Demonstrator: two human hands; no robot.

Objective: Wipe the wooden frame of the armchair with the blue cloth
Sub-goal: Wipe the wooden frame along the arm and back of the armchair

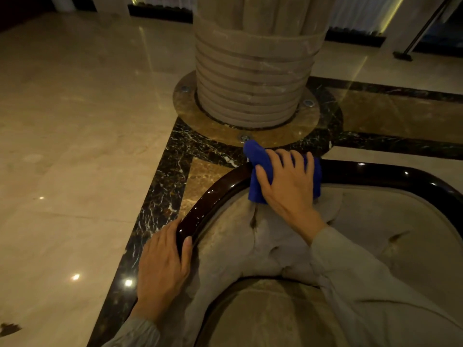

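Two bare hands are recorded at one armchair, seen from above:

- Dark, glossy, curved wooden frame (pixel 215 194) of the armchair: it is seen bordering the padded back, running from lower left up and across to the right edge of the view.
- Beige tufted upholstery (pixel 270 236) with buttoned dimples: it is enclosed by the frame.
- Bright blue folded cloth (pixel 258 156): it is draped over the top rail of the frame, at the upper middle of the chair back, with one end raised above the rail toward the column and the other hanging down onto the upholstery.
- Right hand (pixel 288 184): it is laid palm-down on the cloth, fingers spread and pressed flat over it, the cloth being pinned against the rail rather than bunched in a fist. A pale grey-green long sleeve (pixel 363 284) is worn.
- Left hand (pixel 162 266): it is closed around the frame at its lower left curve, thumb on the inner side, fingers wrapped to the outer side.
- Ribbed round stone column (pixel 253 71): it is set on a circular brown marble base ring (pixel 190 106), just beyond the chair back.
- Polished cream marble floor (pixel 75 121) with black veined inlay bands (pixel 170 176): light spots are reflected in it.
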